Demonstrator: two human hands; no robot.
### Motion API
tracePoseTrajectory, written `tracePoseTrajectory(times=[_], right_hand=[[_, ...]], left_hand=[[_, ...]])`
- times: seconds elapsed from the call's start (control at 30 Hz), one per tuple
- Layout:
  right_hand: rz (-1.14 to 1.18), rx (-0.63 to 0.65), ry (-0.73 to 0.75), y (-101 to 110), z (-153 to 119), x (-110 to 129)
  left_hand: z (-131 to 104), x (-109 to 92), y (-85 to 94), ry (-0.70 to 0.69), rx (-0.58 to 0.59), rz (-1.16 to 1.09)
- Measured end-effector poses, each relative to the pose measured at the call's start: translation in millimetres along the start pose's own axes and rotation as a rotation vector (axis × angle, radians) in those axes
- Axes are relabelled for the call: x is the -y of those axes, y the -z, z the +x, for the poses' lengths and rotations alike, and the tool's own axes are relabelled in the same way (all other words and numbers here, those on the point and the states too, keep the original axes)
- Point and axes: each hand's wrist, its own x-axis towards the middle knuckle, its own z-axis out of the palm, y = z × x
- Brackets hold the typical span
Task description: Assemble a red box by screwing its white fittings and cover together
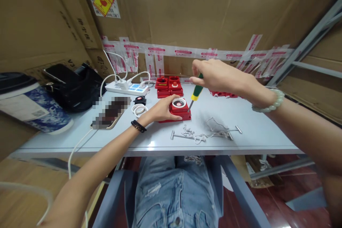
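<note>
My left hand (165, 108) grips a red box (184, 114) from its left side, pressing it on the table. A white ring (179, 102) with a dark centre sits on top of the box. From above, my right hand (205, 73) is closed round the handle of a green and yellow screwdriver (197, 91). The screwdriver leans, its tip at the box's right corner, where a small screw seems to sit. Several loose screws (187, 131) lie in front of the box, beside metal T-shaped rods (227, 130) tangled with thin string.
More red boxes (169, 86) stand behind, and red parts (223, 94) lie behind my right arm. To the left are white rings (139, 110), a black part (139, 100), a phone (112, 112), a power strip (127, 87), a black bag (77, 89) and a patterned cup (40, 108). Cardboard (187, 10) walls the back.
</note>
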Motion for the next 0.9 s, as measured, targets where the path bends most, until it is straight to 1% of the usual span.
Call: tracePoseTrajectory(times=[0.13,0.2,0.27,0.4,0.47,0.53,0.6,0.8,0.83,0.9], right_hand=[[0.104,0.095,0.182,6,-4,1],[0.123,0.102,0.222,8,-6,3],[0.099,0.079,0.176,7,-6,6],[-0.001,-0.004,-0.027,2,-4,11],[-0.022,-0.043,-0.081,-1,-2,10],[-0.012,-0.045,-0.078,-3,-1,7],[0.019,-0.023,-0.035,-2,-2,2],[0.173,0.123,0.193,6,-11,-11],[0.186,0.122,0.192,7,-13,-11],[0.169,0.096,0.114,6,-15,-11]], left_hand=[[0,-1,0.5,-0.010,-0.002,-0.012],[0,-2,0.7,-0.015,0.000,-0.016],[0,-2,0.9,-0.011,0.005,-0.015],[-1,-1,0.9,0.004,0.006,-0.004],[0,1,0.4,-0.001,0.002,-0.002],[0,2,-0.2,-0.010,0.000,-0.009],[0,3,-0.5,-0.015,0.000,-0.019],[1,3,0.5,-0.013,0.011,-0.020],[1,2,0.5,-0.015,0.012,-0.020],[1,2,0.1,-0.012,0.009,-0.014]])
